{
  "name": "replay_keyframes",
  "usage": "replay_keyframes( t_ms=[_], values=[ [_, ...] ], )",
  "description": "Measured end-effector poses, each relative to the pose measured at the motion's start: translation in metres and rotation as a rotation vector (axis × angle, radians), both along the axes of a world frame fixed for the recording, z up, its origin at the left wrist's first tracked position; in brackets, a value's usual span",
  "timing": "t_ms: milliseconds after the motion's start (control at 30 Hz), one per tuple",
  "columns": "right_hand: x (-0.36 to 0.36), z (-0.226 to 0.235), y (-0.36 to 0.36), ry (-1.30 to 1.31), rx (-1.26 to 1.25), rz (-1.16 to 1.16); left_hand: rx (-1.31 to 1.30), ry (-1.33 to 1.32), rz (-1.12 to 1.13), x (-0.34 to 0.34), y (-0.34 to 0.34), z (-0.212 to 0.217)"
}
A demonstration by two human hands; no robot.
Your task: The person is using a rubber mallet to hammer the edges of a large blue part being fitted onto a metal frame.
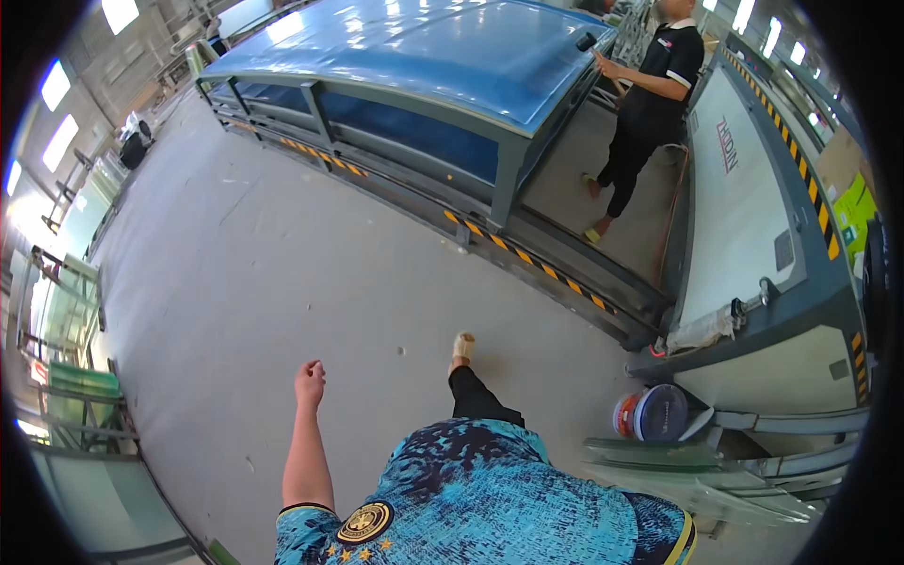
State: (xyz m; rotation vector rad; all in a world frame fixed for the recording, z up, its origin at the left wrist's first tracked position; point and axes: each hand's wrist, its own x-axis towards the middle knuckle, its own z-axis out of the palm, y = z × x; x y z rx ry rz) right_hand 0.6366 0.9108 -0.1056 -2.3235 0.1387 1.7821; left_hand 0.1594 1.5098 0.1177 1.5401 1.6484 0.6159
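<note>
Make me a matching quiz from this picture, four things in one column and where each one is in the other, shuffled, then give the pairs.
Things:
1. left hand
2. blue curved sheet
3. round tubs
4. co-worker

Places:
A. on the floor at the foot of the grey machine, lower right
B. standing between the two machines, upper right
C. loosely closed and holding nothing, above the bare floor
D. lying on top of the big table frame at the top

Pairs: 1-C, 2-D, 3-A, 4-B
</note>
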Motion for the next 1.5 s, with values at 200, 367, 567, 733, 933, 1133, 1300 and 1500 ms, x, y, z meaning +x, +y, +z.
replay_keyframes(
  t_ms=[200, 367, 567, 733, 933, 1133, 1300, 1500],
  values=[
    [0.075, -0.010, 0.159, 0.072, -0.126, -0.056, -0.338, 0.000, -0.049, 0.183, 0.117, -0.060],
    [0.211, -0.042, 0.411, -0.139, -0.012, 0.085, -0.278, 0.191, -0.344, 0.311, 0.159, -0.141],
    [0.378, 0.204, 0.875, -0.436, 0.839, -0.098, -0.342, 0.211, -0.129, 0.316, 0.350, -0.181],
    [0.399, 0.254, 1.139, -0.479, 1.349, -0.361, -0.381, 0.231, -0.103, 0.280, 0.514, -0.262],
    [0.359, 0.170, 1.397, -0.476, 1.039, -0.275, -0.520, 0.243, 0.025, 0.182, 0.699, -0.289],
    [0.280, 0.165, 1.589, -0.487, 0.968, -0.564, -0.353, 0.255, 0.017, 0.057, 0.960, -0.248],
    [0.223, 0.142, 1.761, -0.600, 0.702, -0.172, -0.303, -0.034, 0.281, -0.039, 1.167, -0.268],
    [0.142, 0.083, 2.061, -0.492, 1.187, -0.079, -0.466, -0.067, 0.481, -0.143, 1.306, -0.426]
  ],
)
